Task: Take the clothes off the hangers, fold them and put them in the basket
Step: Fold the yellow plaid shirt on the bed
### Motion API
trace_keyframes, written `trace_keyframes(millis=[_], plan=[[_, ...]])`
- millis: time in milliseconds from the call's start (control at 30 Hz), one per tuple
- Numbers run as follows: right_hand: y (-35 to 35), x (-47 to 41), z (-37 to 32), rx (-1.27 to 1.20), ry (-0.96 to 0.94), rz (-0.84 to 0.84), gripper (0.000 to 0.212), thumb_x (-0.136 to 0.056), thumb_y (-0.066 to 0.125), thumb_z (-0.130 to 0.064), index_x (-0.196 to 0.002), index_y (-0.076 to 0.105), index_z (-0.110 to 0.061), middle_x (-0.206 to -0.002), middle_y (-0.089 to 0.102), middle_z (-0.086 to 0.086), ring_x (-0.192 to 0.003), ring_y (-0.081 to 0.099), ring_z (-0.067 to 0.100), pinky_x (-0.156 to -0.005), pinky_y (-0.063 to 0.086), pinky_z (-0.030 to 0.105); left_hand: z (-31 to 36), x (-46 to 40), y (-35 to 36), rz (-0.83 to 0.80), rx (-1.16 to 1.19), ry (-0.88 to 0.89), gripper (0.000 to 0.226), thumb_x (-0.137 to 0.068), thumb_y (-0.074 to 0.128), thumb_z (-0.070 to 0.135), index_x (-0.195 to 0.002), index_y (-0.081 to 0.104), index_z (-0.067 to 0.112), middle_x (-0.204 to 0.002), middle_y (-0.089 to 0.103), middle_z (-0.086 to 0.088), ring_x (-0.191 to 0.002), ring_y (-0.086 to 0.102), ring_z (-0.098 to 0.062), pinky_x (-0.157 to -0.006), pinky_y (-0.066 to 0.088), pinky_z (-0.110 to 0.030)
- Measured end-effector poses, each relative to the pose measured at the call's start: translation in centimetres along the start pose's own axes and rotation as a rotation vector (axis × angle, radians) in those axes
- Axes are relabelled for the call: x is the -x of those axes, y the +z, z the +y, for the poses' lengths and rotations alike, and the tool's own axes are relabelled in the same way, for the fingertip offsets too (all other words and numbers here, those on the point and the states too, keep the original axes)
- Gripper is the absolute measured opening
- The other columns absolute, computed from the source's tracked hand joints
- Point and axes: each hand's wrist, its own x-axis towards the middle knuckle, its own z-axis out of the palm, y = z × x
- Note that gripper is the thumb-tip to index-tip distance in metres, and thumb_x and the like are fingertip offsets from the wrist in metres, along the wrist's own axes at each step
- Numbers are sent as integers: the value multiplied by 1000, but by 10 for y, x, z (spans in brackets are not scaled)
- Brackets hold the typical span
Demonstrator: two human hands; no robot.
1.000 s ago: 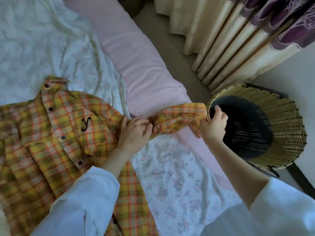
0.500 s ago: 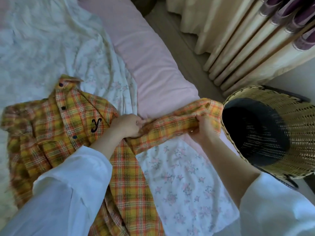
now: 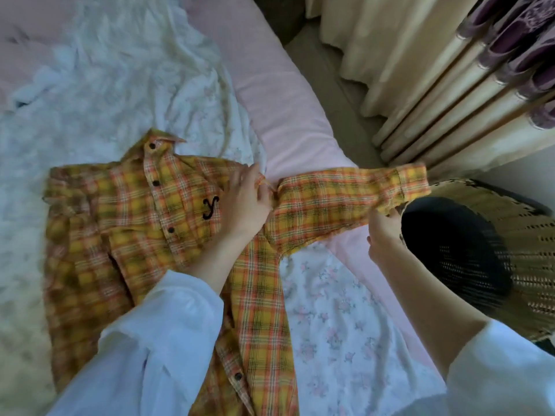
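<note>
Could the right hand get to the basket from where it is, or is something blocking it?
Probably yes. The right hand, pinching the plaid shirt sleeve near the cuff, is right beside the wicker basket rim, and nothing lies between them. Its grip is taken up by the sleeve, though.

Plaid shirt (image 3: pixel 168 223): yellow-orange check, buttoned, black "y" on chest, flat on bed, one sleeve stretched toward basket. Woven basket (image 3: pixel 510 235): tan wicker, dark interior, beside bed.
</note>
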Motion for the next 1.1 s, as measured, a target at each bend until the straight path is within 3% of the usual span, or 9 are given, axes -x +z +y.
trace_keyframes(millis=[133, 333, 533, 667, 733, 867, 967, 1033, 1100], plan=[[14, 46, 47, 106, -93, -118, 36, -91, 43, -11, -126, 52, -12, -104, 60, 7, -96, 57, 23, -96, 48, 41, -41, 58, -6, 59, 45, -331, 44, -96, 46, 23, -139, 39, 15, -144, 35, -8, -132, 35, -28, -107, 37, -44], [23, 162, 128, 334, -363, -429, 13, -94, 45, -9, -99, 58, -12, -81, 63, 6, -69, 61, 22, -65, 52, 38, -106, 165, -23, -108, 123, -688, 56, -93, 53, 35, -141, 32, 13, -141, 37, -9, -125, 42, -26, -95, 41, -35], [22, 206, 206, 807, -430, -692, 32, -92, 51, -24, -121, 50, -12, -100, 59, 1, -94, 59, 22, -78, 49, 32, -142, 209, -24, -377, 569, -874, 34, -95, 52, 36, -121, 56, 16, -120, 62, -3, -106, 57, -18, -88, 39, -31], [11, 219, 244, 1066, -356, -566, 56, -86, 56, -31, -134, 35, -12, -125, 46, 8, -115, 45, 29, -94, 41, 36, -151, 220, -33, -456, 647, -805, 38, -98, 46, 31, -132, 48, 15, -116, 64, 0, -101, 55, -13, -103, 36, -35], [6, 223, 254, 1122, -347, -474, 47, -87, 51, -34, -128, 37, -15, -123, 49, 8, -110, 48, 30, -87, 46, 41, -152, 226, -35, -509, 639, -769, 38, -98, 46, 31, -133, 47, 15, -119, 63, 0, -103, 55, -13, -105, 36, -36], [5, 233, 259, 1171, -468, -342, 22, -92, 41, -23, -108, 51, -13, -113, 56, 7, -102, 52, 29, -75, 49, 39, -151, 244, -33, -616, 651, -706, 38, -98, 47, 30, -133, 49, 13, -118, 63, -2, -102, 58, -15, -82, 46, -26], [6, 237, 262, 1149, -464, -263, 27, -92, 43, -29, -112, 49, -12, -118, 54, 7, -109, 49, 28, -81, 47, 39, -143, 251, -21, -608, 705, -730, 37, -96, 52, 24, -130, 50, 8, -108, 65, -6, -96, 63, -18, -78, 54, -25], [-2, 235, 265, 1190, -402, -192, 46, -89, 48, -46, -122, 42, -14, -127, 45, 5, -119, 41, 27, -91, 42, 44, -134, 250, -11, -583, 707, -751, 31, -95, 55, 26, -120, 54, 8, -98, 63, -4, -89, 62, -18, -80, 55, -29], [-13, 231, 268, 1251, -321, -151, 61, -85, 50, -53, -129, 33, -14, -130, 38, 7, -121, 36, 28, -93, 40, 47, -124, 249, 0, -536, 650, -760, 14, -94, 56, 30, -89, 54, 17, -81, 53, 0, -78, 55, -16, -80, 53, -33]])
